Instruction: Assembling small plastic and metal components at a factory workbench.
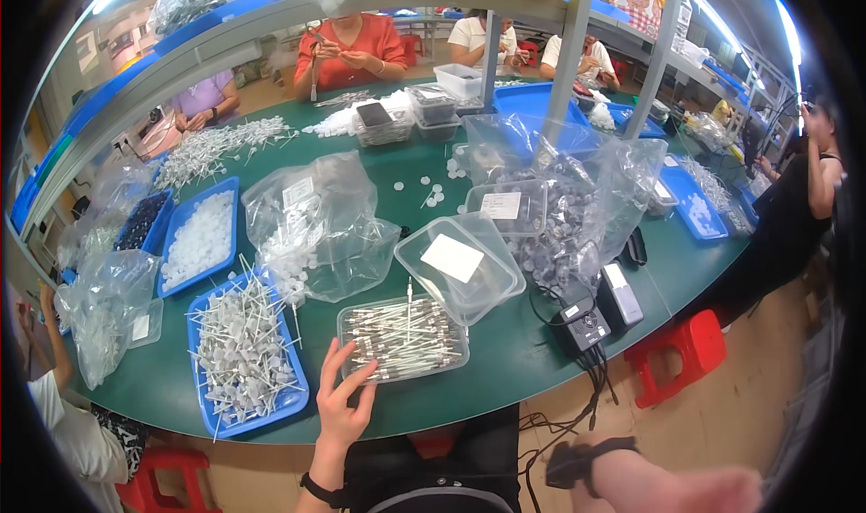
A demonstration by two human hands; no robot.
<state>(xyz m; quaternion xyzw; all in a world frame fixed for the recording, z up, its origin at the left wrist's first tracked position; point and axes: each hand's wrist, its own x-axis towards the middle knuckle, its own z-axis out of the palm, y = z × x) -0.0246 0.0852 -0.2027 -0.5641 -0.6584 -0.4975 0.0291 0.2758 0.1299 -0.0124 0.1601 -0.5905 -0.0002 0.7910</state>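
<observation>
My left hand (345, 394) has its fingers spread at the near left corner of a clear plastic box (403, 374), its fingertips touching the rim. Many thin pale rods (401, 337) with brownish ends lie in that box, mostly crosswise, and one stands up at the far side. Behind it a clear lid (456, 265) with a blank-looking white label leans at a tilt. Off the table at the lower right is my right hand (699, 492), smeared by motion, so its fingers cannot be made out. To the left of the box, a blue tray (198, 396) holds heaped white sticks with greyish caps.
Clear bags (347, 197) of small white and grey parts lie farther back. A blue tray of white pieces (200, 238) stands at left. Black power adapters (582, 328) with cables sit at the right edge. Red stools (677, 355) and co-workers surround the green table (514, 369); metal posts rise from it.
</observation>
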